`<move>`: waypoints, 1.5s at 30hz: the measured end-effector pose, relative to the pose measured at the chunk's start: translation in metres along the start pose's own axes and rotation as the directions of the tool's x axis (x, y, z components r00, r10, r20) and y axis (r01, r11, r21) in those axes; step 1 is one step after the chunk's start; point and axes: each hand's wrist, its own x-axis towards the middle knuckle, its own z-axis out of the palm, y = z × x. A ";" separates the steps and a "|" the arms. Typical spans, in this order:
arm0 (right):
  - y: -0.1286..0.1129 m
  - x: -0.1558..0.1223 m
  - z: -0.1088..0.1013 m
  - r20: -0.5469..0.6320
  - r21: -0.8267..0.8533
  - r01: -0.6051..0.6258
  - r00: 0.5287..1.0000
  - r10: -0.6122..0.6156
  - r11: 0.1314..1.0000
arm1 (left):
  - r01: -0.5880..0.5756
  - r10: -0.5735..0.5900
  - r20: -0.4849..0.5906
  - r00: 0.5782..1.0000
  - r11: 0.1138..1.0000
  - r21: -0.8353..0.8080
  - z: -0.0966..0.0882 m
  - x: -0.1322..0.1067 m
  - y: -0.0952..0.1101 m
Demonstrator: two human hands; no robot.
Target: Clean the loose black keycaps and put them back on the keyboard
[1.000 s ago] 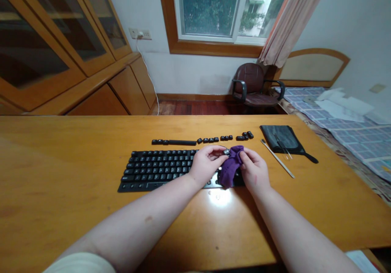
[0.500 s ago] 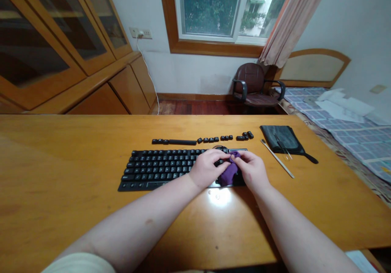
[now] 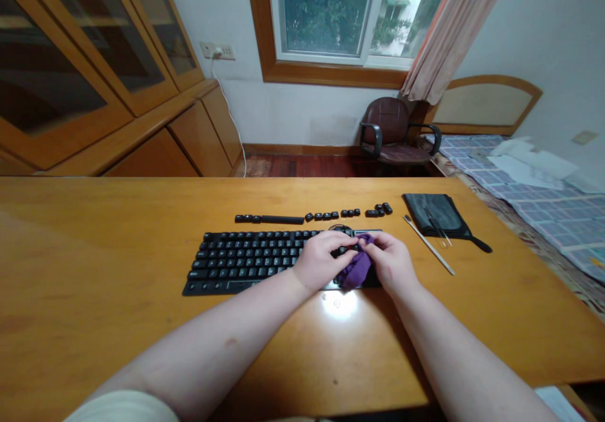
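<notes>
A black keyboard (image 3: 246, 259) lies on the wooden desk (image 3: 94, 271). Both my hands rest over its right end. My right hand (image 3: 392, 263) is closed on a purple cloth (image 3: 355, 269), pressing it down on the keyboard. My left hand (image 3: 321, 259) is curled beside it, fingertips pinched on a small dark thing that I cannot make out, touching the cloth. A row of removed black keycaps (image 3: 312, 216) lies just behind the keyboard.
A black pouch (image 3: 435, 214) with small tools and a thin metal stick (image 3: 429, 244) lie to the right on the desk. Wooden cabinets stand on the left. An armchair (image 3: 394, 133), a window and a bed are beyond the desk.
Both hands have dropped from a raised position down onto the keyboard's right end. The purple cloth, earlier hanging loose, is now bunched between the hands.
</notes>
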 end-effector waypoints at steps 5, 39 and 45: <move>0.004 -0.001 -0.001 -0.052 0.108 0.009 0.999 -0.003 0.994 | 0.089 -0.086 0.067 0.994 0.994 -0.055 -0.004 0.004 0.003; -0.050 -0.039 -0.071 0.381 -0.785 0.526 0.827 -0.413 0.327 | -0.235 0.089 0.486 0.870 0.940 0.248 0.005 -0.006 -0.003; -0.001 -0.031 -0.062 0.393 -0.771 0.515 0.848 -0.355 0.376 | -0.260 0.035 0.565 0.824 0.910 0.323 0.008 -0.009 -0.002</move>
